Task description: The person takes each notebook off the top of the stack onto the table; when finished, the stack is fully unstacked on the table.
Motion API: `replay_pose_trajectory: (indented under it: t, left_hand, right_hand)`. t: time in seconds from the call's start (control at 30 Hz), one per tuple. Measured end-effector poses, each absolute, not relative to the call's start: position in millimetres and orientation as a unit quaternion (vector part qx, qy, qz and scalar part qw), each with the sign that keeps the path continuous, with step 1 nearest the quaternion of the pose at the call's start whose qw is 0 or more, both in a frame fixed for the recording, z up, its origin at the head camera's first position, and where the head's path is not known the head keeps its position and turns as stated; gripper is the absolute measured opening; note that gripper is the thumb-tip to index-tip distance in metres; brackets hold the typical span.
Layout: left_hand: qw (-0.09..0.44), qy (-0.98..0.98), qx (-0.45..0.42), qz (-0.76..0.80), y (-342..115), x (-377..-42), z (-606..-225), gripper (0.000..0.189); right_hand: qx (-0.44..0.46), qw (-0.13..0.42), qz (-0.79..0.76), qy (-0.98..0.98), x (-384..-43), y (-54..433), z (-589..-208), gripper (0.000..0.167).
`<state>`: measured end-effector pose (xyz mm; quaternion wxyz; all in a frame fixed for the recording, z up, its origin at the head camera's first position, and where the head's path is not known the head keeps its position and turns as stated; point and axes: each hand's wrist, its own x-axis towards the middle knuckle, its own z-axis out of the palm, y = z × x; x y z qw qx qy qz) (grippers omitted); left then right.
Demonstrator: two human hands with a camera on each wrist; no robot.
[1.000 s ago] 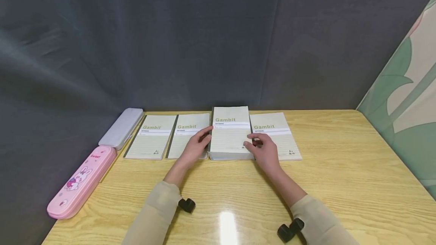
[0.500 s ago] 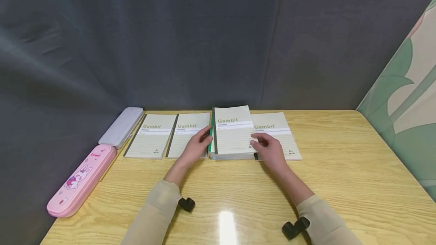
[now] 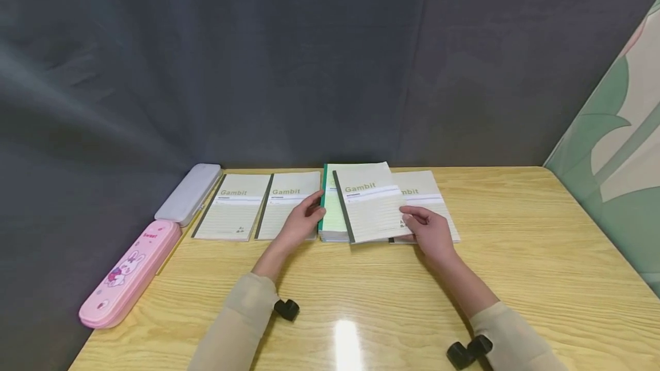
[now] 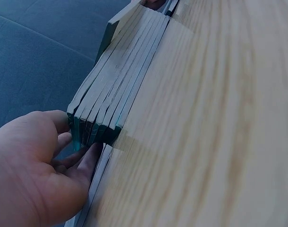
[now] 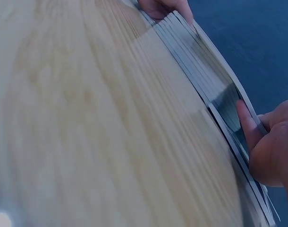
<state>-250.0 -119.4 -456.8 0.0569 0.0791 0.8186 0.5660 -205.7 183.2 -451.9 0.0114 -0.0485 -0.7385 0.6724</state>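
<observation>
Over the stack (image 3: 333,215), right grip (image 3: 432,233) pinches one notebook (image 3: 372,205).

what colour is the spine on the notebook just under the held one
Green; the spine shows best in the head view, beside the left hand.

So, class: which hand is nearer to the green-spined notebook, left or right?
Left. The left hand is at the spine of the green-spined notebook; the right hand is beyond its opposite edge, pinching a grey-spined notebook that partly covers it.
</observation>
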Motion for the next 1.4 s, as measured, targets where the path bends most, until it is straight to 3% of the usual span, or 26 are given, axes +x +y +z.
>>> replay_pose_trajectory:
  t: [0.97, 1.4]
  left_hand:
    - [0.059, 0.814, 0.072, 0.573, -116, -247, -460, 0.053]
    - [0.056, 0.821, 0.064, 0.564, -117, -247, -456, 0.051]
  right_hand:
    - [-0.08, 0.055, 0.639, -0.763, -183, 284, -462, 0.04]
    - [-0.11, 0.085, 0.532, -0.835, -181, 325, -464, 0.04]
